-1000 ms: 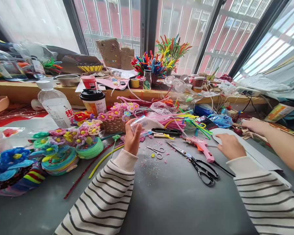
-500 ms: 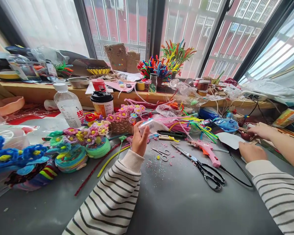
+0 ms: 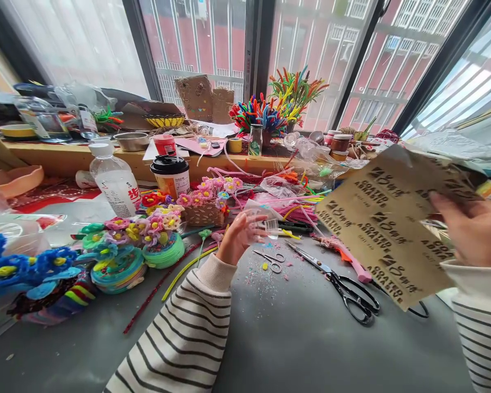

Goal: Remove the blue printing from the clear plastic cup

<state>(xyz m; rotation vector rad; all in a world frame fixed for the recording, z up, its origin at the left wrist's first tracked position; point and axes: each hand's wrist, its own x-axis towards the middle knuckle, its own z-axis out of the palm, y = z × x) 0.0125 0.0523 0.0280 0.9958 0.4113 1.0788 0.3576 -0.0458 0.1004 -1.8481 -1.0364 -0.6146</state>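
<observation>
My left hand is raised over the middle of the table, its fingers curled round a clear plastic packet with a barcode. On the right, my right hand pinches a large brown sheet of sandpaper by its edge, with the printed back facing me. Below my left hand lie small scissors beside pink and white scraps. Large black-handled shears lie partly open near the sheet. The sheet partly covers a pink glue gun and its cable.
Pipe-cleaner flowers in pots crowd the left side, near a plastic bottle and a lidded cup. Bundles of pipe cleaners lie at the back, below a cluttered ledge.
My right hand has lifted and turned the sandpaper, bringing its brown printed side into view. My left hand's fingers have spread around the packet. Another person's hand at right is no longer visible.
</observation>
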